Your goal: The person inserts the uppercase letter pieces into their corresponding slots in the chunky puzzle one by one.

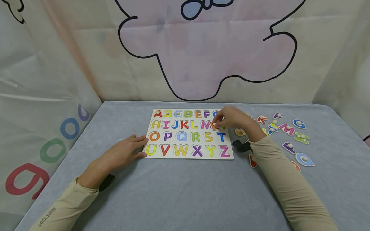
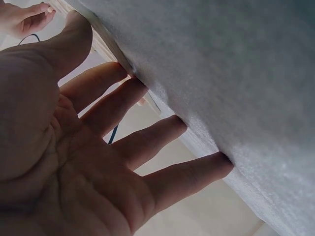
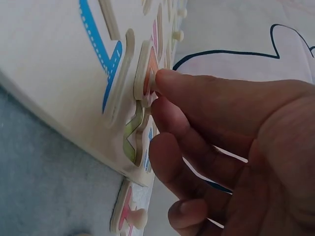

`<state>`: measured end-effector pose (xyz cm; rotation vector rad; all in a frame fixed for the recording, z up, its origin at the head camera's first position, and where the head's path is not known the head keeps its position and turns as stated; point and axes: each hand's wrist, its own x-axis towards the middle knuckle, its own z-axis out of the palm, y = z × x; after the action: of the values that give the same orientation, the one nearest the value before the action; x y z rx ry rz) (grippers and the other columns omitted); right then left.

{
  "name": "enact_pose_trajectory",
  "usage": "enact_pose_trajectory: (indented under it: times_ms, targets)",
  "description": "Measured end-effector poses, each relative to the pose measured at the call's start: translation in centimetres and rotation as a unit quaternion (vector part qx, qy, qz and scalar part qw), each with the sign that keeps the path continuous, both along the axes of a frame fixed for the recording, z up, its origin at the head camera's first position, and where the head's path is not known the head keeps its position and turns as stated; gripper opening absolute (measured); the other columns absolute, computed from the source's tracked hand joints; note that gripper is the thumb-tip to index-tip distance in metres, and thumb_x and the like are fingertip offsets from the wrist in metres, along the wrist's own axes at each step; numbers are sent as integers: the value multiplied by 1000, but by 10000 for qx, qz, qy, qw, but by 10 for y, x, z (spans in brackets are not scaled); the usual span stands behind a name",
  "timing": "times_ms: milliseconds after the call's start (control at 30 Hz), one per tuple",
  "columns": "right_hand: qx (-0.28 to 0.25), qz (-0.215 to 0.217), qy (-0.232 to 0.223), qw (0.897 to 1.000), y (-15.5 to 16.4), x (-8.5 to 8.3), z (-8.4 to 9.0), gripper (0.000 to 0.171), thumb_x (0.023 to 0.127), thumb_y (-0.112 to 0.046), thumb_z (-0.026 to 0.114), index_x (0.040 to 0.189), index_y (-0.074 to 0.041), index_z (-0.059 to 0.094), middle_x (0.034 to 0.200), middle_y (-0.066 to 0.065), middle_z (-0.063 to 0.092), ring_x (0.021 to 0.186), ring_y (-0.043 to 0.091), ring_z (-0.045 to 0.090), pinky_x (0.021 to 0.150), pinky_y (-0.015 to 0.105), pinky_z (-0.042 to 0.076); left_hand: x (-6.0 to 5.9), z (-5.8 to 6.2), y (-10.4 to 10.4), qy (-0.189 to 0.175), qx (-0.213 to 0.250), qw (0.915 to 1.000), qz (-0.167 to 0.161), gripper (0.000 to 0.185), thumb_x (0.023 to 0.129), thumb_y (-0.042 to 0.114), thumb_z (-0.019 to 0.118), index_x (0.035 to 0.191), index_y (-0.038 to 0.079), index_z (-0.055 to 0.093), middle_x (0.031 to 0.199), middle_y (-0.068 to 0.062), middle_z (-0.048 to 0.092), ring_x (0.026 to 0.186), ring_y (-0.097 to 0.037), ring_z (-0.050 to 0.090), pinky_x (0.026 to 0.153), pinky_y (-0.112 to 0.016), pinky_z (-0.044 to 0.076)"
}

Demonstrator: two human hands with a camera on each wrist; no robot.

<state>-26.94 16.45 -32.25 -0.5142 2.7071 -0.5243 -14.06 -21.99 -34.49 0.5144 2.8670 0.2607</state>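
A white wooden alphabet puzzle board [image 1: 173, 157] lies flat on the table, its letters in rows from A to Z. My left hand [image 1: 127, 152] touches the board's left edge with fingers extended and spread; in the left wrist view the fingertips [image 2: 216, 162] meet the cloth and board side. Over the right part of the second row, my right hand [image 1: 231, 118] pinches an orange letter piece [image 3: 147, 73] between thumb and fingers. That piece sits tilted above the board's surface, near the N recess [image 3: 132, 137]. Its letter is mostly hidden.
Loose letter pieces lie right of the board, among them a blue G [image 1: 299, 124], pink M [image 1: 286, 129], green N [image 1: 302, 138], purple P [image 1: 288, 147] and blue Q [image 1: 304, 159]. My right forearm [image 1: 283, 173] covers part of this group. A grey cloth [image 1: 185, 195] covers the table.
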Motion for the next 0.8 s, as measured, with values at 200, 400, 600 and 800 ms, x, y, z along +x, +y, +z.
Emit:
enact_pose_trajectory:
  times_ms: [200,400,600,800]
  targets:
    - [-154,156,-72,9997,7,-4,0,21,92,-22,73,111,-14,74,97,3,67,93,20,57,78,31,47,1,0,0,27,29,10000,-27,66,93,33,69,149,8,45,156,-15,42,141,-53,36,111,-64,35]
    - [-233,206,27,9995,7,-6,-2,17,91,-23,74,106,-15,75,96,3,68,93,21,57,77,31,47,1,1,-1,38,71,10000,-22,65,94,33,68,149,8,45,156,-15,43,141,-53,36,111,-63,35]
    - [-136,245,175,9995,2,-8,-4,13,92,-23,73,102,-17,76,95,3,68,91,20,56,74,30,46,0,1,-1,1,86,10000,32,65,94,33,68,149,9,45,156,-15,42,142,-52,34,111,-63,34]
    - [-97,160,381,9991,-14,-13,6,18,93,-24,72,107,-14,76,102,6,71,97,23,57,80,35,49,0,1,-1,-119,44,9999,97,67,93,35,68,150,10,44,158,-13,40,144,-51,32,112,-64,34]
